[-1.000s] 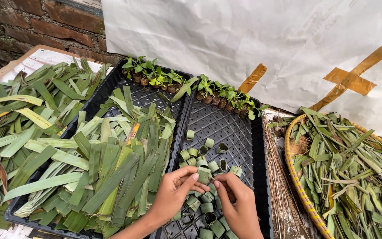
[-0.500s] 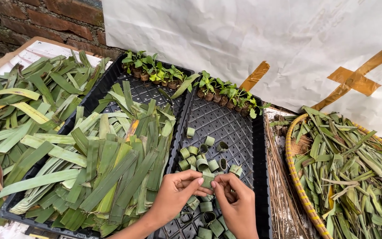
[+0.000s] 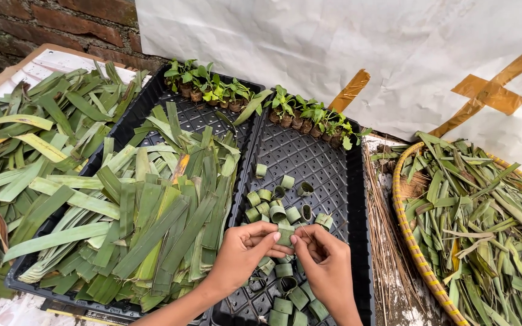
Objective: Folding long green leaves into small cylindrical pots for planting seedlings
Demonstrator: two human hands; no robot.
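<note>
- The left hand (image 3: 240, 256) and the right hand (image 3: 327, 265) are meeting over the near end of the right black tray (image 3: 357, 241), fingertips pressed together and pinching a small leaf ring (image 3: 285, 235) between them.
- The ring is sitting just above the loose heap of finished leaf rings (image 3: 276, 208), which is lying in the middle of that tray and trailing toward its near edge.
- Risk, as I judge it: the rolled strip is looking springy, so if either pinch is loosening, it may be uncurling or dropping among the others, where it would be hard to tell apart.
- Another risk: a wrist brushing the heap may be scattering the light rings across the perforated tray floor.
- The rings are short, flat green bands curled into open cylinders, smooth and slightly glossy.
- To the left of the tray, a second black tray (image 3: 146, 99) is holding long cut leaf strips (image 3: 152, 211), flat, blade-shaped, with a few yellowing.
- Along the tray's far edge, small seedlings (image 3: 309, 118) are standing in a row.
- To its right, thin dry sticks (image 3: 388, 241) are lying, and beyond them a woven basket (image 3: 415, 253) is holding narrower leaves.
</note>
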